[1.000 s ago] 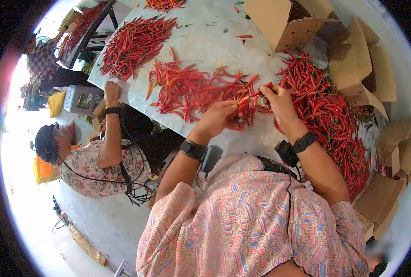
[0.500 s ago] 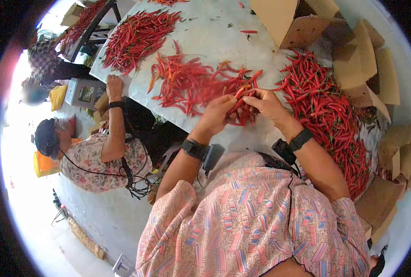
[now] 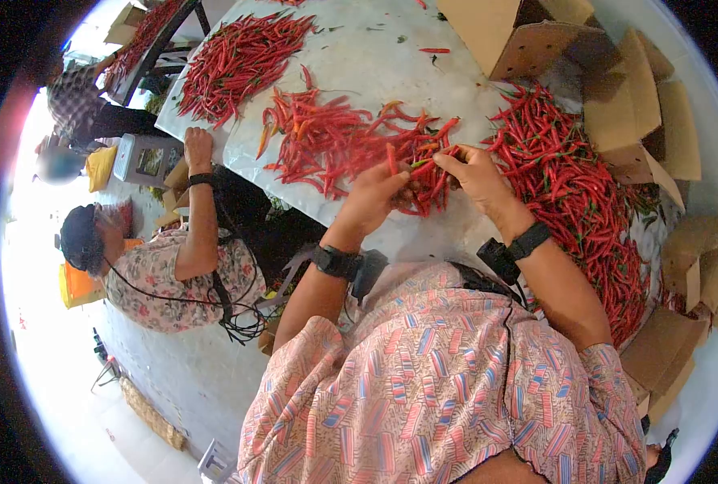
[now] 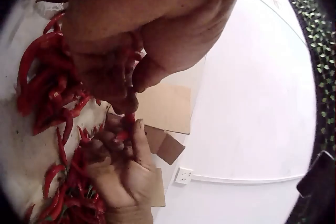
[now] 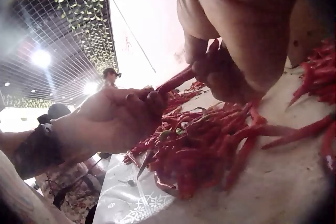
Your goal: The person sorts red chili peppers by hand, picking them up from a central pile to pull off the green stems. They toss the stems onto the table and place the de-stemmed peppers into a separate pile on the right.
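Observation:
Both hands meet over a loose heap of red chili peppers (image 3: 327,145) on the table. My left hand (image 3: 373,198) pinches a red chili pepper (image 5: 177,79) between thumb and fingers. At the pepper's other end, my right hand (image 3: 482,181) grips it with thumb and curled fingers. Another red chili (image 3: 391,159) sticks up beside the left fingers. In the left wrist view, the right hand (image 4: 123,174) is just below the left hand (image 4: 157,19), and a short red part of the pepper (image 4: 128,121) shows between them.
A larger pile of red chilies (image 3: 577,185) lies to the right, another pile (image 3: 242,64) at the far left. Open cardboard boxes (image 3: 528,44) stand along the back and right. A person in a floral shirt (image 3: 189,270) sits at the left, one hand on the table edge.
The right hand has come left from near the right pile to meet the left hand. A chili now stands up beside the left fingers.

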Demonstrator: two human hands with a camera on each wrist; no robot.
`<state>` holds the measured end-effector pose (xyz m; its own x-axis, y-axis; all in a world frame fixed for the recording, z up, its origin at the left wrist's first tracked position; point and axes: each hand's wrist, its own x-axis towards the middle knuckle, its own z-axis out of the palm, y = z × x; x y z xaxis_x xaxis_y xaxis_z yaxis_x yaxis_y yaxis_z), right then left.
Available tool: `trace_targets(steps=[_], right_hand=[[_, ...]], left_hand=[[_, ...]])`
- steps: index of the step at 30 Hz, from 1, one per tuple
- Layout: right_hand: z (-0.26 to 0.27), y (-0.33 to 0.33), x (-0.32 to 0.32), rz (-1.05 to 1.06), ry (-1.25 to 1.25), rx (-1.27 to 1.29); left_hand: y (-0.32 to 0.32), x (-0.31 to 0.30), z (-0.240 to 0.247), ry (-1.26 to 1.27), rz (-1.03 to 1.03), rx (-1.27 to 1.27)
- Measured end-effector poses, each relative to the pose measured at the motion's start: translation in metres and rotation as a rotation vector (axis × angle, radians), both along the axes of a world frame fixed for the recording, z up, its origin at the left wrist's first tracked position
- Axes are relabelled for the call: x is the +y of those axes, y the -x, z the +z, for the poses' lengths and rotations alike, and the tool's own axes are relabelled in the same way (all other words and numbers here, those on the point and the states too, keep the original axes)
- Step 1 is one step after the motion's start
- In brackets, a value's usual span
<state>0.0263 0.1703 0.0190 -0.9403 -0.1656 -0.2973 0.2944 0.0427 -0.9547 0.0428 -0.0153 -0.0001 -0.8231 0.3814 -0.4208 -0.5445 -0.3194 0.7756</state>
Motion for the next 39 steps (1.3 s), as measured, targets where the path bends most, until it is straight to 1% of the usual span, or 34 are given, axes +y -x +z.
trace_targets(steps=[1, 3, 9, 11, 13, 15, 17, 19, 21, 22, 24, 26, 27, 28, 29, 30, 31, 32, 33, 34, 36, 38, 39], right_hand=[[0.002, 0.000, -0.002, 0.000, 0.026, -0.010], [0.003, -0.002, -0.004, 0.000, 0.053, -0.020], [-0.006, -0.002, -0.004, -0.003, 0.036, 0.007], [-0.003, -0.004, -0.005, 0.010, 0.114, -0.063], [-0.002, -0.005, -0.005, 0.007, 0.100, -0.075], [-0.003, -0.005, -0.005, 0.008, 0.088, -0.087], [-0.003, -0.003, -0.004, -0.012, 0.041, -0.055], [-0.006, -0.002, -0.003, -0.005, 0.065, -0.043], [-0.008, -0.001, -0.003, 0.001, 0.089, -0.028], [-0.008, -0.001, -0.005, -0.023, 0.116, -0.035], [-0.002, -0.001, -0.008, -0.049, 0.142, -0.042], [0.017, -0.004, -0.010, -0.068, 0.140, -0.015], [0.016, -0.004, -0.010, -0.068, 0.140, -0.016], [0.015, -0.003, -0.010, -0.062, 0.087, 0.002], [0.014, -0.002, -0.009, -0.054, 0.035, 0.020], [0.011, -0.002, -0.008, -0.054, 0.035, 0.019], [0.006, -0.002, -0.005, 0.009, 0.051, -0.013], [0.004, -0.002, -0.003, 0.072, 0.066, -0.045], [0.004, -0.003, -0.003, 0.070, 0.065, -0.045], [0.004, -0.005, -0.002, 0.057, 0.074, -0.036], [0.006, -0.007, 0.007, 0.031, 0.078, -0.028], [0.015, -0.009, 0.025, -0.043, -0.052, -0.009], [0.029, -0.012, 0.032, -0.123, -0.084, 0.025]], left_hand=[[-0.001, 0.001, -0.002, 0.000, 0.001, -0.002], [-0.002, 0.002, -0.005, 0.112, -0.019, 0.115], [-0.006, 0.006, -0.007, 0.159, 0.018, 0.144], [-0.007, 0.008, -0.006, 0.201, 0.003, 0.180], [-0.008, 0.009, -0.006, 0.243, -0.012, 0.215], [-0.009, 0.008, -0.008, 0.446, -0.064, 0.442], [-0.009, 0.007, -0.003, 0.456, -0.095, 0.418], [-0.009, 0.008, -0.002, 0.466, -0.128, 0.395], [-0.008, 0.011, -0.007, 0.387, -0.073, 0.414], [-0.008, 0.011, -0.008, 0.387, -0.074, 0.415], [-0.007, 0.012, -0.008, 0.261, 0.085, 0.237], [-0.003, 0.005, -0.015, 0.260, 0.086, 0.246], [-0.001, 0.004, -0.011, 0.261, 0.088, 0.254], [-0.003, 0.005, -0.008, 0.261, 0.088, 0.254], [-0.005, 0.008, -0.005, 0.329, 0.096, 0.320], [-0.007, 0.012, 0.002, 0.398, 0.104, 0.386], [-0.008, 0.014, 0.007, 0.398, 0.104, 0.385], [-0.010, 0.016, 0.011, 0.423, 0.031, 0.452], [-0.010, 0.018, 0.012, 0.447, -0.043, 0.519], [-0.011, 0.019, 0.011, 0.444, -0.046, 0.520], [-0.012, 0.024, 0.005, 0.400, -0.106, 0.448], [-0.011, 0.025, -0.006, 0.358, -0.103, 0.420], [-0.010, 0.025, -0.010, 0.323, -0.091, 0.388]])
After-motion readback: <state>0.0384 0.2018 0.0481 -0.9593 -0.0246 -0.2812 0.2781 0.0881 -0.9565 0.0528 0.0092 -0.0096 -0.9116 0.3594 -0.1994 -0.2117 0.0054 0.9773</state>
